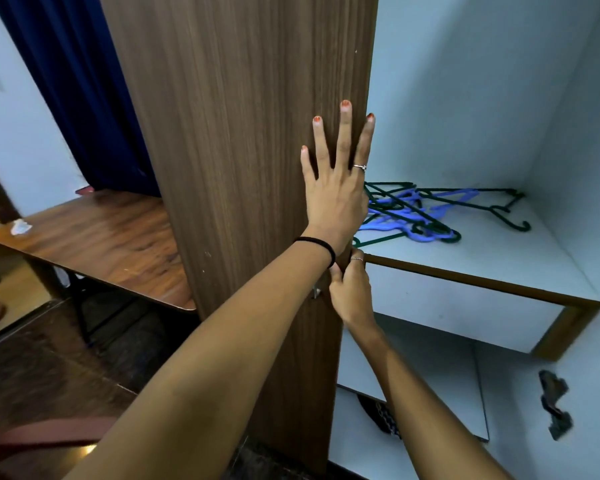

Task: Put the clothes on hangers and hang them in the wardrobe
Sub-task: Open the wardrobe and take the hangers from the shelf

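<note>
Left hand [333,188] is spread flat against the wooden wardrobe door [243,140], fingers straight. Right hand [349,289] curls round the door's edge just below it. Inside the wardrobe, on the shelf [499,258], a tangle of green and blue hangers [426,213] lies far right.

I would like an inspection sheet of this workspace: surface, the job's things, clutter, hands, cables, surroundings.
Surface: white wardrobe shelf, wood-edged front.
Job's things: green and blue hangers lie tangled on that shelf; no clothes seen.
Clutter: crumpled white scrap on the wooden table.
Hands: left hand lies flat, fingers straight, on the wooden wardrobe door; right hand grips the door's edge below it.
Cables: nothing seen.
Surroundings: dark blue curtain behind the table; a ragged hole in the wardrobe's lower right wall.
</note>
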Motion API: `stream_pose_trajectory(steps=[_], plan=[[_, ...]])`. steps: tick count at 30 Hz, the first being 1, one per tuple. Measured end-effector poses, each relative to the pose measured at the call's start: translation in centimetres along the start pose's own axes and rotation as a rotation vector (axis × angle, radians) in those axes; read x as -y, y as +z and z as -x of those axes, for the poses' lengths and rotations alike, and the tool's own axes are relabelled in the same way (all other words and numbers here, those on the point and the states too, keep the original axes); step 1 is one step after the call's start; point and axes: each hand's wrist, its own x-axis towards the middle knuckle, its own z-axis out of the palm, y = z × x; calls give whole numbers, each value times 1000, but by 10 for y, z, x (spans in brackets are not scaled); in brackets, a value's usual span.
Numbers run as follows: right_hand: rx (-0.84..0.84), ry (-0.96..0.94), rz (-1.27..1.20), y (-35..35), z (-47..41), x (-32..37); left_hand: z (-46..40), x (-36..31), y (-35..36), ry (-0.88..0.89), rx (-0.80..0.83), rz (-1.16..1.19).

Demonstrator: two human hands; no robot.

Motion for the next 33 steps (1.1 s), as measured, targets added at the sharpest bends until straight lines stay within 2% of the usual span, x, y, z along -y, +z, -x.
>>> stream_pose_trajectory(steps=[6,19,25,29,33], plan=[[-153,-31,31,20,56,16,32,20,-34,72,-26,86],[-289,-18,29,68,184,74,100,95,-125,210,-58,359],[-263,-14,29,99,240,107,127,138,-167,269,-85,495],[-197,-34,23,123,274,126,146,175,-190,229,-36,564],[-115,-130,-14,146,306,145,167,212,-217,175,-95,557]])
